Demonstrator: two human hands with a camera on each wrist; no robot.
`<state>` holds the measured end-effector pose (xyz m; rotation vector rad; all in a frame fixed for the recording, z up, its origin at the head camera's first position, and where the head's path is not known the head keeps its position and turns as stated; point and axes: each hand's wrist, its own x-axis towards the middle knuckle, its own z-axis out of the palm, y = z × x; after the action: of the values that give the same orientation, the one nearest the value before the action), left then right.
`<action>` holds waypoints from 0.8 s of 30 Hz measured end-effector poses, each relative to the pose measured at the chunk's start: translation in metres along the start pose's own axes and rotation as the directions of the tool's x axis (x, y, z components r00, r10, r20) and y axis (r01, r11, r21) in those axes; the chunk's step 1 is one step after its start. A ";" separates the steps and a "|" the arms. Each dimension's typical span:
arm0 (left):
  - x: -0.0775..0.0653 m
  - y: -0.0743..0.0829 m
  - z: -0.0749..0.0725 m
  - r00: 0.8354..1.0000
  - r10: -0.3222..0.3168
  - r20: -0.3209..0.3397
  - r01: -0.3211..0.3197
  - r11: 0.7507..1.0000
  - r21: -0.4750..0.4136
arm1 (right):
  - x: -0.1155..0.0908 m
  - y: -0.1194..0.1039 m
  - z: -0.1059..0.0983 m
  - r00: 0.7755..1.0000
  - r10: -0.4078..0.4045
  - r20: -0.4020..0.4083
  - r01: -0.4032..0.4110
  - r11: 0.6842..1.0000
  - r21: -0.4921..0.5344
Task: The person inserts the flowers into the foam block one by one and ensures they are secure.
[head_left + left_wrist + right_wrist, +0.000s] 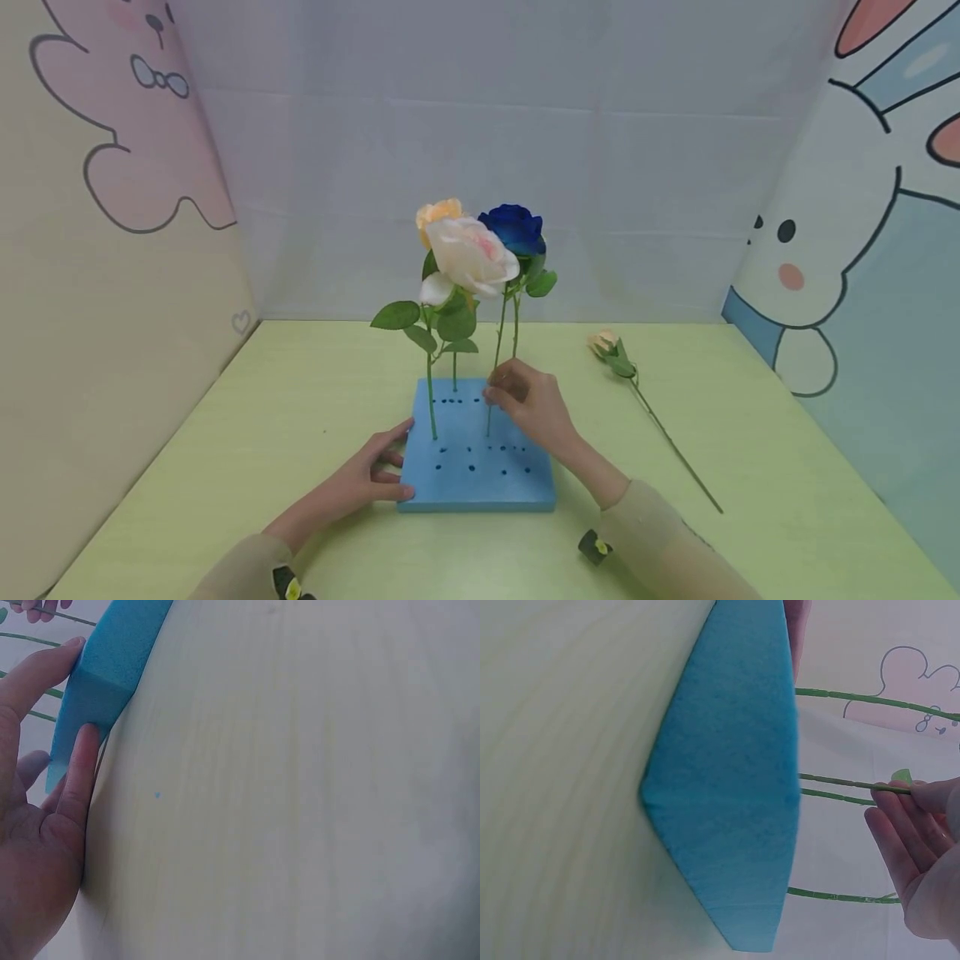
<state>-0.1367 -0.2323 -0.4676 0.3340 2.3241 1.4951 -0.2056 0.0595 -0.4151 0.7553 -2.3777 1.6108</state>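
A blue foam board [480,492] with rows of small holes holds several upright roses. A white-pink rose [468,254] stands front left, a peach rose [437,212] is partly behind it, and a blue rose [513,229] is at the right. My right hand [536,408] pinches a thin green stem [847,783] between thumb and fingers, low over the board. Overlapping blooms obscure which flower tops that stem. My left hand [375,471] rests spread along the board's left edge, its fingertips [88,735] touching the blue side.
Right of the board, a loose peach rose [603,343] lies on the pale yellow-green table [787,467], its long stem slanting toward the front. A grey-white cloth [637,167] hangs behind, with cartoon-printed panels [900,333] on both sides.
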 end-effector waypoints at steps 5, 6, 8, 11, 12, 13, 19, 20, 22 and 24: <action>0.000 0.001 0.000 1.000 -0.002 0.000 0.002 1.000 0.001 | -0.001 -0.002 0.000 1.000 0.025 0.009 -0.026 1.000 0.010; 0.000 0.000 0.000 1.000 -0.002 0.002 0.002 1.000 0.000 | -0.001 -0.007 0.000 0.999 0.033 0.013 -0.033 0.999 0.011; 0.000 0.000 0.000 1.000 -0.002 0.001 0.002 1.000 -0.002 | -0.001 -0.006 0.000 0.999 0.035 0.018 -0.035 0.999 0.002; 0.000 -0.001 0.000 1.000 -0.002 0.003 0.002 1.000 -0.005 | -0.001 -0.005 0.000 0.999 0.035 0.024 -0.035 0.999 -0.011; 0.000 -0.001 0.000 1.000 0.000 0.002 0.000 1.000 -0.005 | -0.001 -0.002 0.001 0.999 0.029 0.024 -0.029 1.000 -0.011; 0.000 -0.001 0.000 1.000 0.000 0.000 0.000 1.000 -0.004 | 0.000 0.003 0.002 1.000 0.020 0.024 -0.020 1.000 -0.012; 0.001 -0.001 -0.001 1.000 -0.003 -0.001 0.003 1.000 0.000 | 0.000 0.004 0.003 0.999 0.008 0.039 -0.007 1.000 -0.020; 0.001 -0.001 -0.001 1.000 -0.005 -0.002 0.005 1.000 0.000 | -0.001 0.004 0.003 0.999 0.010 0.043 -0.009 1.000 -0.023; 0.001 -0.001 -0.001 1.000 -0.004 -0.001 0.004 1.000 0.002 | -0.001 0.004 0.003 0.999 0.016 0.050 -0.015 0.999 -0.030; 0.001 -0.001 -0.001 1.000 0.001 -0.001 -0.001 1.000 0.002 | -0.002 0.003 0.002 0.998 0.021 0.057 -0.019 0.999 -0.036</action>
<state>-0.1377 -0.2332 -0.4687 0.3345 2.3262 1.4941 -0.2055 0.0592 -0.4194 0.7838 -2.4543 1.5715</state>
